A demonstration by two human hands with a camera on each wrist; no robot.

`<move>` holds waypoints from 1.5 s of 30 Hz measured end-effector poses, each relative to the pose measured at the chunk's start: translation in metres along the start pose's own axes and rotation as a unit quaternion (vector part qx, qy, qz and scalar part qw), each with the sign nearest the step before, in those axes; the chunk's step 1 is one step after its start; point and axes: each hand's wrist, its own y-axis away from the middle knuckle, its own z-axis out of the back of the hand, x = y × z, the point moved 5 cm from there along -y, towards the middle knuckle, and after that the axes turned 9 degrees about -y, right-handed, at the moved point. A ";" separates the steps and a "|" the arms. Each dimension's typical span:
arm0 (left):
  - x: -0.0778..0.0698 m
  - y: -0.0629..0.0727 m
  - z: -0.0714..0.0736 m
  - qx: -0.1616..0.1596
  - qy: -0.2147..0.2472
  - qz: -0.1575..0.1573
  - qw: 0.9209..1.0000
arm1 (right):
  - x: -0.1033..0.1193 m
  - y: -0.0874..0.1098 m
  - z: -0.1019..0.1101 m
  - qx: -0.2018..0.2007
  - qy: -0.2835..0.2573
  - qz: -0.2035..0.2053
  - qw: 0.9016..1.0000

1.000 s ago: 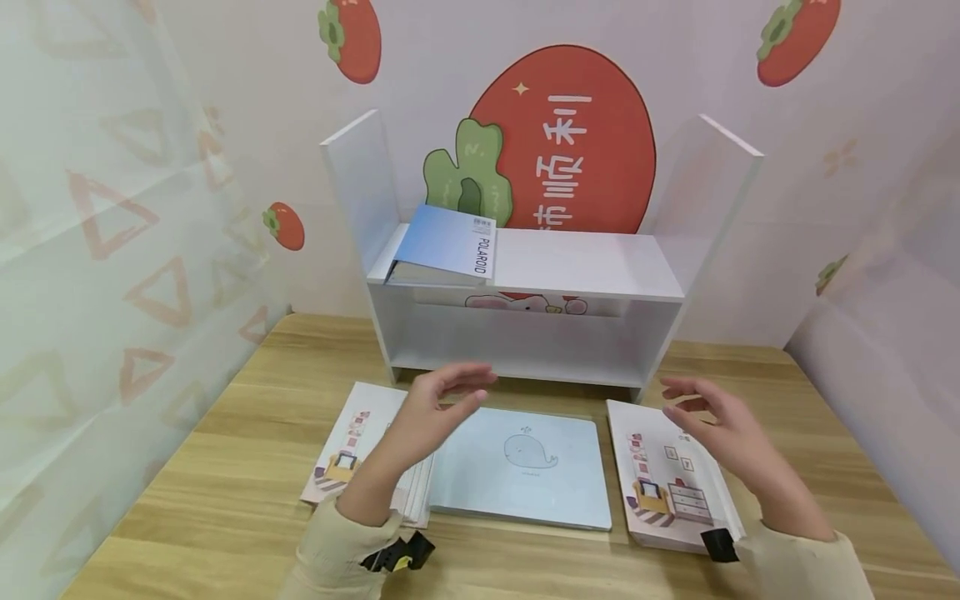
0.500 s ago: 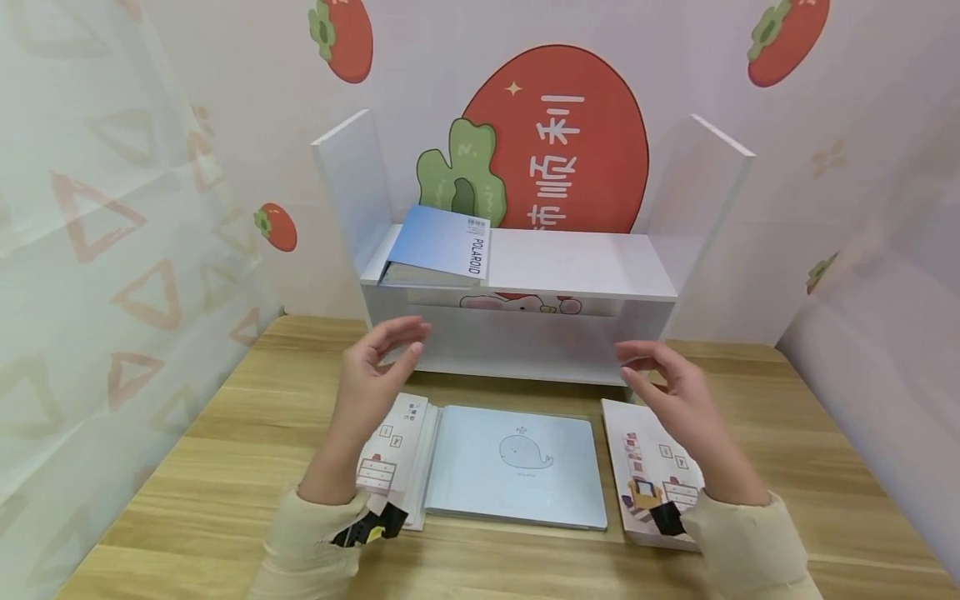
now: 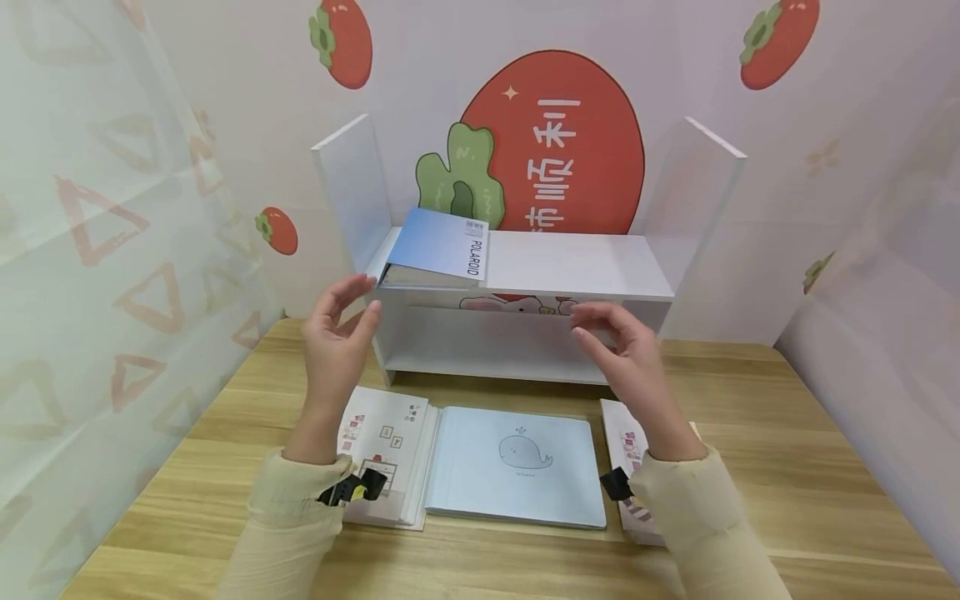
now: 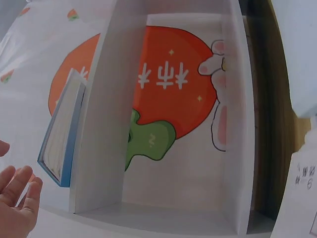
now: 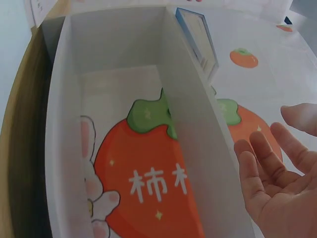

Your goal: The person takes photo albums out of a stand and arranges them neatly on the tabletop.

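A blue-and-white book (image 3: 438,242) marked POLAROID lies flat on the upper board of a white desktop shelf (image 3: 577,260), at its left end. My left hand (image 3: 333,333) is held in the air by the shelf's front left corner, fingers gently bent and apart from the thumb. In the left wrist view its fingertips (image 4: 33,191) are close to the book (image 4: 64,134), with a small gap. My right hand (image 3: 626,354) hovers before the right half of the shelf, fingers curved loosely and nothing in them. The right wrist view shows its fingertips (image 5: 242,147) near the upper board's edge.
On the wooden table (image 3: 480,558) lie a pale blue book (image 3: 517,467) with a whale drawing, a stack of white books (image 3: 390,454) at its left and another white stack (image 3: 633,475) at its right, partly behind my right forearm. Tall side panels (image 3: 693,196) bound the shelf.
Both hands have risen from over the books on the table and moved forward and left to the shelf. The books have stayed where they were.
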 end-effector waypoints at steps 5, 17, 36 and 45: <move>0.004 -0.011 0.001 0.003 -0.028 0.000 1.000 | 0.005 -0.016 -0.015 -0.003 -0.034 0.002 0.999; 0.013 -0.025 -0.007 0.039 -0.059 0.013 0.997 | 0.007 -0.047 -0.053 0.017 -0.080 -0.018 0.997; 0.017 -0.033 -0.016 0.088 -0.096 0.032 0.991 | 0.009 -0.070 -0.091 0.044 0.001 -0.053 0.998; 0.014 -0.035 -0.020 0.083 -0.085 0.044 0.992 | 0.006 -0.074 -0.098 0.052 0.004 -0.077 0.996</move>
